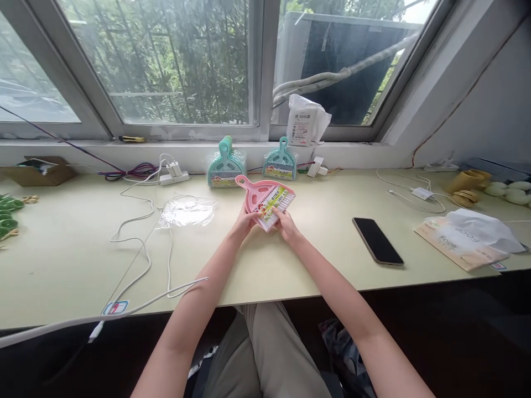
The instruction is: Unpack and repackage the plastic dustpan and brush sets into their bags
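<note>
Both my hands hold a small pink dustpan and brush set (264,200) with a colourful label, tilted above the pale yellow table (290,260). My left hand (241,224) grips its lower left edge, fingers closed on it. My right hand (286,225) pinches its lower right edge by the brush bristles. Behind it, against the sill, stand a stack of teal dustpan sets (226,163) in clear wrap and a single teal set (280,160). An empty clear plastic bag (187,211) lies to the left of my hands.
A black phone (377,241) lies flat to the right. White cables (141,243) loop across the left half, from a power strip (174,176). A paper packet and white bag (468,237) sit far right, a cardboard box (37,170) far left, a white parcel (306,120) on the sill.
</note>
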`<action>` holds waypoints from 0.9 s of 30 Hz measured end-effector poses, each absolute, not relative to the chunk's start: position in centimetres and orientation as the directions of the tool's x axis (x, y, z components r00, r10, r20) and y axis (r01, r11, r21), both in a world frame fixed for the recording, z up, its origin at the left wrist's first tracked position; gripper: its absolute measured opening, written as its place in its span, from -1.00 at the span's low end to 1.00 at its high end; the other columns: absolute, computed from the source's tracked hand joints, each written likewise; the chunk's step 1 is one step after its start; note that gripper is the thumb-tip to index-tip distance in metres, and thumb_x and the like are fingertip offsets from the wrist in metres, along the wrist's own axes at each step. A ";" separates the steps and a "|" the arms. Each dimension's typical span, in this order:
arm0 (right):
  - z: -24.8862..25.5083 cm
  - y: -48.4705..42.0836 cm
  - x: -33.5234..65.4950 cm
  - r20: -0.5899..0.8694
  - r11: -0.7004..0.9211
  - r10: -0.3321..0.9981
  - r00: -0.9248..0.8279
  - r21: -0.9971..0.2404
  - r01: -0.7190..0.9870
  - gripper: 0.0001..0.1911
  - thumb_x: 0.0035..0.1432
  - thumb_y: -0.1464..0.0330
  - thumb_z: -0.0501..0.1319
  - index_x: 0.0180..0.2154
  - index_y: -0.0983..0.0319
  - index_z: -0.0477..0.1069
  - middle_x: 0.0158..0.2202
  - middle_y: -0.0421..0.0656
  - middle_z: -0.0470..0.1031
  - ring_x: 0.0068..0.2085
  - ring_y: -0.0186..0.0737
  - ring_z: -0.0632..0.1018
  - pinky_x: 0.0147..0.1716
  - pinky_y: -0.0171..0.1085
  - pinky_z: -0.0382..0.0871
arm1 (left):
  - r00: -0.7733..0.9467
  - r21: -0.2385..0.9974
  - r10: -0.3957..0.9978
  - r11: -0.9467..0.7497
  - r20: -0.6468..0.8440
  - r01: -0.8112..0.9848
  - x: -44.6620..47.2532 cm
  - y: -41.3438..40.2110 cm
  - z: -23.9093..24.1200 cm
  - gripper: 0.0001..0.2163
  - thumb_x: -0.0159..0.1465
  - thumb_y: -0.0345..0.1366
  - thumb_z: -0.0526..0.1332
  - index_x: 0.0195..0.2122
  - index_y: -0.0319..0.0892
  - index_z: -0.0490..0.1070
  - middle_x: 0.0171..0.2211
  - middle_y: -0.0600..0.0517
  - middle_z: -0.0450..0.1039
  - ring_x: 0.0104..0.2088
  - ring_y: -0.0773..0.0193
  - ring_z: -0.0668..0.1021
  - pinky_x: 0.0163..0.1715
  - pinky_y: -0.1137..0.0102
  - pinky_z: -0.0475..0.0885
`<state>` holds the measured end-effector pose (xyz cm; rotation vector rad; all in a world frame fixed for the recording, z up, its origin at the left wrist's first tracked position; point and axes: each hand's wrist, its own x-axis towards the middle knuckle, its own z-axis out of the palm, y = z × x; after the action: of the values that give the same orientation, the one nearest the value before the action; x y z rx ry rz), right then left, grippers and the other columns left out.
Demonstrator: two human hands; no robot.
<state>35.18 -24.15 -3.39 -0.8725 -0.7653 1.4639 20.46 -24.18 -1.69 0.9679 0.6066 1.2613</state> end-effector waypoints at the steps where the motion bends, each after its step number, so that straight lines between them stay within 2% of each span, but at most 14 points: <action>1: -3.3 -24.2 35.1 -0.084 -0.073 0.996 -0.003 -0.848 -0.524 -0.80 0.03 0.38 0.29 -0.23 0.22 0.41 -0.27 -0.18 0.59 -0.32 -0.28 0.59 -0.37 -0.33 0.51 | 0.247 0.870 0.959 0.004 0.137 -0.494 20.3 -24.2 -1.5 -0.19 -0.13 -0.49 0.38 0.18 -0.05 0.14 0.03 -0.06 0.41 0.01 0.02 0.48 -0.09 0.19 0.46; 5: -3.2 -24.3 35.1 -0.044 -0.043 0.999 -0.014 -0.795 -0.605 -0.81 -0.02 0.43 0.30 -0.28 0.23 0.44 -0.27 -0.19 0.59 -0.28 -0.27 0.59 -0.30 -0.32 0.52 | 0.280 0.881 0.935 -0.067 0.220 -0.468 20.2 -24.4 -0.9 -0.17 -0.15 -0.45 0.41 0.19 -0.05 0.17 0.07 -0.08 0.38 0.08 -0.05 0.41 0.01 0.12 0.38; 8: -3.0 -24.4 35.3 -0.020 0.004 0.999 0.029 -0.760 -0.650 -0.78 -0.04 0.44 0.31 -0.26 0.24 0.45 -0.25 -0.18 0.59 -0.23 -0.25 0.59 -0.21 -0.28 0.52 | 0.236 0.891 0.956 -0.049 0.172 -0.451 20.4 -24.4 -0.8 -0.35 -0.03 -0.30 0.38 0.13 -0.06 0.27 0.06 -0.05 0.40 0.12 -0.04 0.38 0.08 0.11 0.30; 11: -2.5 -24.7 35.4 0.021 0.044 0.999 0.043 -0.734 -0.677 -0.74 -0.05 0.43 0.33 -0.23 0.25 0.45 -0.23 -0.17 0.59 -0.18 -0.22 0.58 -0.14 -0.25 0.50 | 0.135 0.856 0.990 0.028 0.049 -0.516 20.6 -24.3 -1.3 -0.56 0.19 -0.05 0.15 0.06 -0.12 0.35 0.06 -0.06 0.41 0.17 -0.02 0.33 0.12 0.10 0.24; 13: -2.1 -24.9 35.3 0.048 0.053 0.998 0.027 -0.723 -0.689 -0.73 -0.05 0.41 0.33 -0.22 0.25 0.46 -0.21 -0.17 0.59 -0.17 -0.22 0.58 -0.11 -0.24 0.49 | 0.145 0.786 0.989 0.074 0.020 -0.614 20.9 -24.3 -1.7 -0.50 0.27 0.06 -0.03 0.06 -0.16 0.35 0.07 -0.10 0.39 0.17 -0.02 0.32 0.11 0.09 0.26; 15: -1.8 -25.2 35.2 0.071 0.055 0.997 0.007 -0.711 -0.701 -0.73 -0.05 0.41 0.33 -0.22 0.24 0.46 -0.21 -0.18 0.59 -0.17 -0.22 0.58 -0.11 -0.24 0.49 | 0.213 0.723 0.977 0.136 0.016 -0.677 21.4 -24.5 -1.9 -0.44 0.28 0.12 -0.11 0.07 -0.18 0.34 0.07 -0.12 0.39 0.15 -0.02 0.35 0.08 0.08 0.29; 17: -1.5 -25.4 35.0 0.090 0.047 0.996 -0.023 -0.704 -0.708 -0.74 -0.05 0.40 0.33 -0.22 0.24 0.46 -0.21 -0.19 0.59 -0.17 -0.22 0.58 -0.13 -0.25 0.49 | 0.267 0.700 0.963 0.168 0.034 -0.694 22.3 -24.9 -1.9 -0.45 0.27 0.11 -0.07 0.07 -0.19 0.34 0.07 -0.13 0.40 0.12 -0.02 0.39 0.06 0.08 0.33; 21: -1.3 -25.9 34.8 0.116 0.023 0.990 -0.085 -0.712 -0.702 -0.73 -0.03 0.38 0.34 -0.22 0.24 0.47 -0.19 -0.17 0.58 -0.19 -0.23 0.58 -0.17 -0.27 0.51 | 0.273 0.691 0.956 0.126 0.107 -0.712 23.9 -25.6 -1.7 -0.60 0.27 -0.09 0.09 0.05 -0.19 0.37 0.05 -0.10 0.42 0.08 0.02 0.43 0.06 0.14 0.36; 27: -1.1 -26.3 34.7 0.121 -0.009 0.982 -0.144 -0.735 -0.678 -0.72 -0.03 0.34 0.35 -0.21 0.23 0.48 -0.18 -0.16 0.58 -0.18 -0.16 0.59 -0.16 -0.19 0.52 | 0.260 0.630 0.958 0.128 0.121 -0.766 24.4 -25.7 -1.5 -0.68 0.30 -0.20 0.05 0.00 -0.18 0.41 0.05 -0.05 0.43 0.07 0.07 0.43 0.07 0.20 0.36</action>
<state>34.66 -26.33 -1.09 -0.5116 -0.7879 1.5540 24.39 -25.72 -1.45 0.6638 0.3491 1.2906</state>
